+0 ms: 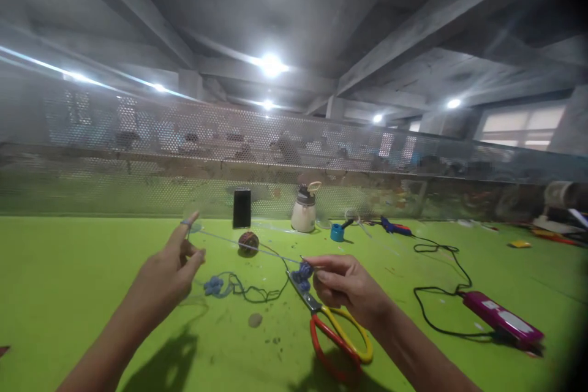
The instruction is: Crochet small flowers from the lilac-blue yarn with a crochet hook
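Observation:
My left hand (168,269) is raised over the table with its index finger stretched out and the other fingers curled. Blue yarn (220,236) is wound round that index finger and runs taut to my right hand (344,282). Thumb and fingertips of the right hand pinch a small blue crocheted piece (303,272); a thin tip shows at its top, too small to name surely. Below it lie scissors (337,324) with a red and a yellow handle. Another light-blue crocheted piece (214,285) rests between the hands, near a dark yarn ball (248,244).
Behind stand a dark phone-like slab (242,209), a pale bottle (304,211) and a small blue pot (337,232). At right lie a blue glue gun (395,226), its black cord and a magenta power strip (504,320). A perforated screen (266,190) borders the green table (82,257).

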Available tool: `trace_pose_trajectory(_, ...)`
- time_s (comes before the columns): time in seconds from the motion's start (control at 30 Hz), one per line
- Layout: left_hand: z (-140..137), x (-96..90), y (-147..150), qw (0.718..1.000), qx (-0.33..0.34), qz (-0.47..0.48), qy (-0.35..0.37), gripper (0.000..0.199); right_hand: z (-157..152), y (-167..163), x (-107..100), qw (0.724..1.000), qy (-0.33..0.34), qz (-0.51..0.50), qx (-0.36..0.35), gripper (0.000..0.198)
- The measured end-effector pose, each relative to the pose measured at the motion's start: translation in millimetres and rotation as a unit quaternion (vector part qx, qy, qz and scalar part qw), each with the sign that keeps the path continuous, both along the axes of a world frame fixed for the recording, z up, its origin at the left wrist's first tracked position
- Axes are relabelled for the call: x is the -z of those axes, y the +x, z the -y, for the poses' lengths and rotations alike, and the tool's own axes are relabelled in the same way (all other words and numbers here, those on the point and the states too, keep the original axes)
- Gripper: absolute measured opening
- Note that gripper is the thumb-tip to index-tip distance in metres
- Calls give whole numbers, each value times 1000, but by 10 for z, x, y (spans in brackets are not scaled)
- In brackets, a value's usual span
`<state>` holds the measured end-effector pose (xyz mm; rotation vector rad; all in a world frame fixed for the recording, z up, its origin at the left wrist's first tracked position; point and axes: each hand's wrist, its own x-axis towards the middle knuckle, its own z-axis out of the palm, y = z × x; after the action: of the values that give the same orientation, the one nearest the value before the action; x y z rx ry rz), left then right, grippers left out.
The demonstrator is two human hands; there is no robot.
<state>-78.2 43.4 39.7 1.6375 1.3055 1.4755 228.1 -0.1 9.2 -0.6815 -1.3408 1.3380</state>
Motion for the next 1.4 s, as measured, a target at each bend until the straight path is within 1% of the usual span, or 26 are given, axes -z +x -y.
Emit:
trace_pose_trajectory(0.03, -24, 8, -40, 999, -33, -23, -15, 38, 22, -31, -5, 1000, -6, 0, -8, 26)
trace_pose_trajectory(0.07, -26, 6, -84, 999, -29, -3, -40, 20, 42, -57, -12, 1000, -13, -2, -15, 26)
trace_pose_trajectory(0.1, -6, -6, -124, 997, 17, 38, -69, 16, 56, -78, -17, 1000, -22, -4, -19, 26)
trace_pose_trajectory(0.2, 143, -94, -155, 988, 92, 97, -77, 42, 65, -127, -23, 999, -45, -16, -22, 26)
trace_pose_trajectory(0.23, 196, -128, -131, 981, 122, 137, -69, 46, 62, -143, -20, 998, -53, -21, -21, 26)
trace_pose_trajectory(0.3, 257, -173, -48, 924, 239, 295, -39, 36, 61, -180, -13, 997, -67, -26, -26, 25)
trace_pose_trajectory(0.33, 257, -177, 0, 907, 278, 312, -42, 23, 65, -198, -10, 997, -73, -28, -29, 25)
trace_pose_trajectory(0.37, 237, -166, 47, 905, 297, 302, -40, 16, 72, -215, -7, 996, -77, -30, -32, 25)
trace_pose_trajectory(0.4, 200, -142, 89, 925, 274, 260, -41, 32, 80, -229, -4, 996, -81, -32, -35, 26)
trace_pose_trajectory(0.43, 152, -108, 123, 950, 246, 188, -48, 50, 89, -239, -1, 995, -83, -33, -38, 26)
trace_pose_trajectory(0.47, 102, -69, 149, 972, 203, 102, -60, 59, 96, -243, 4, 995, -86, -35, -41, 26)
trace_pose_trajectory(0.5, 55, -30, 168, 986, 151, 50, -57, 53, 100, -242, 10, 995, -88, -37, -41, 26)
trace_pose_trajectory(0.57, -1, 28, 186, 989, 130, 13, -69, 18, 99, -228, 32, 994, -94, -40, -38, 26)
trace_pose_trajectory(0.6, -5, 42, 190, 987, 141, 14, -76, 5, 96, -219, 47, 994, -96, -40, -35, 26)
trace_pose_trajectory(0.67, 32, 33, 202, 976, 194, 38, -90, 32, 91, -204, 81, 994, -102, -41, -27, 26)
trace_pose_trajectory(0.73, 99, 0, 231, 963, 244, 85, -82, 43, 95, -206, 114, 993, -110, -41, -23, 26)
trace_pose_trajectory(0.8, 151, -16, 288, 946, 276, 154, -72, 36, 111, -224, 139, 992, -118, -42, -23, 27)
trace_pose_trajectory(0.87, 161, 17, 366, 926, 311, 187, -105, 22, 136, -252, 158, 991, -125, -46, -24, 27)
trace_pose_trajectory(0.93, 129, 100, 445, 934, 294, 139, -146, 29, 165, -278, 173, 990, -132, -51, -24, 27)
trace_pose_trajectory(0.97, 106, 151, 478, 947, 262, 102, -158, 27, 178, -288, 181, 989, -135, -53, -25, 26)
trace_pose_trajectory(1.03, 68, 244, 521, 959, 213, 72, -174, 9, 200, -302, 198, 987, -147, -53, -29, 25)
trace_pose_trajectory(1.07, 62, 278, 534, 958, 208, 74, -184, 9, 208, -308, 207, 986, -152, -53, -31, 25)
trace_pose_trajectory(1.17, 101, 315, 558, 934, 248, 123, -225, 28, 224, -327, 229, 986, -159, -48, -27, 26)
trace_pose_trajectory(1.23, 156, 303, 588, 918, 261, 190, -230, 31, 231, -347, 244, 987, -157, -41, -14, 27)
trace_pose_trajectory(1.33, 225, 292, 657, 899, 244, 290, -220, 22, 241, -383, 279, 991, -136, -8, 9, 28)
trace_pose_trajectory(1.4, 248, 303, 696, 887, 231, 320, -241, 16, 245, -401, 306, 994, -109, 25, 19, 29)
